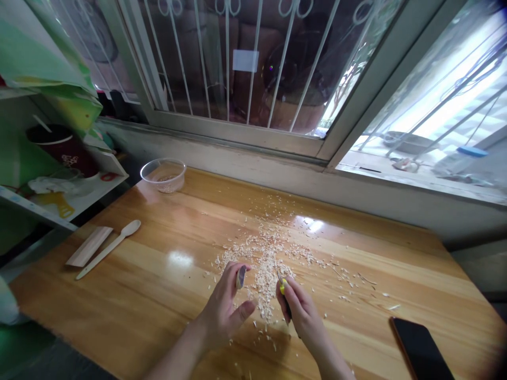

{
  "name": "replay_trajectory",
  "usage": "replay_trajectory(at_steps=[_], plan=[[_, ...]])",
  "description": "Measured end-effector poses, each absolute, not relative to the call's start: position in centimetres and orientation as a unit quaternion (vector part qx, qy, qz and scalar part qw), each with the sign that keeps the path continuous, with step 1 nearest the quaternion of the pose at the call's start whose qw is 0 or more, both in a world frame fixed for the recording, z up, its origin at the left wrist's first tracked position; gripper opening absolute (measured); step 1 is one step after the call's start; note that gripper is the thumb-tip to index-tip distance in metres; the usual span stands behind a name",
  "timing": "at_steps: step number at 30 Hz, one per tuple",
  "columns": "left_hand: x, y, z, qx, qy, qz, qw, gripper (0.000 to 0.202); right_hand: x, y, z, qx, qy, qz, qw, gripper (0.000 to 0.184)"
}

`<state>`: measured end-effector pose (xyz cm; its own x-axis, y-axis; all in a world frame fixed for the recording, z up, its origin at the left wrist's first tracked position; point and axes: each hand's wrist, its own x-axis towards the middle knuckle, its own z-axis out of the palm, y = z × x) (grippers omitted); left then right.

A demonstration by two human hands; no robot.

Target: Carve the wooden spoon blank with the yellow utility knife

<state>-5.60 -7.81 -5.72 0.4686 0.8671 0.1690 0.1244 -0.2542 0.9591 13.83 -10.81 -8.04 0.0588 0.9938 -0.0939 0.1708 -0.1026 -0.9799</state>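
Observation:
My left hand (224, 306) is raised over the table, its thumb spread away from the curled fingers. A small grey piece with a pale rim (241, 276) sits at its fingertips; whether it is worn on a finger or lies between fingers, I cannot tell. In my right hand (299, 306) is a small knife (282, 286) with a yellow and black handle, its short blade pointing up and away. Pale wood shavings (269, 264) are heaped between and beyond my hands, and the two hands are apart.
A wooden spoon (109, 250) and a flat wood strip (90, 246) lie on the table's (158, 301) left side. A clear plastic bowl (164, 177) stands at the back left. At the right front is a phone (422, 348). Behind runs a barred window (237, 132).

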Motion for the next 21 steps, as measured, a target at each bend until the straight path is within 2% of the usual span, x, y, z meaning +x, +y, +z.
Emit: replay_trajectory(at_steps=[2,5,9,11,16,21], plan=[[-5.2,-8.0,-5.7,0.68,0.345,0.385,0.52,0.05,13.8,-11.1,-7.0,-0.573,-0.558,0.423,0.426,0.038],[-4.7,-8.2,-5.5,0.666,0.344,0.396,0.53,0.058,13.4,-11.5,-5.4,-0.584,-0.66,0.27,0.388,0.031],[-4.4,-8.5,-5.4,0.663,0.349,0.396,0.531,0.055,12.2,-11.9,-3.9,-0.561,-0.732,0.107,0.372,0.031],[-4.3,-8.7,-5.7,0.658,0.351,0.399,0.533,0.054,11.7,-11.9,-3.5,-0.556,-0.743,0.074,0.365,0.033],[-4.4,-9.2,-6.7,0.638,0.35,0.422,0.54,0.067,10.8,-11.7,-3.3,-0.558,-0.756,0.039,0.34,0.035],[-4.3,-9.3,-6.8,0.646,0.347,0.426,0.53,0.055,10.3,-11.7,-3.0,-0.563,-0.744,0.057,0.354,0.037]])
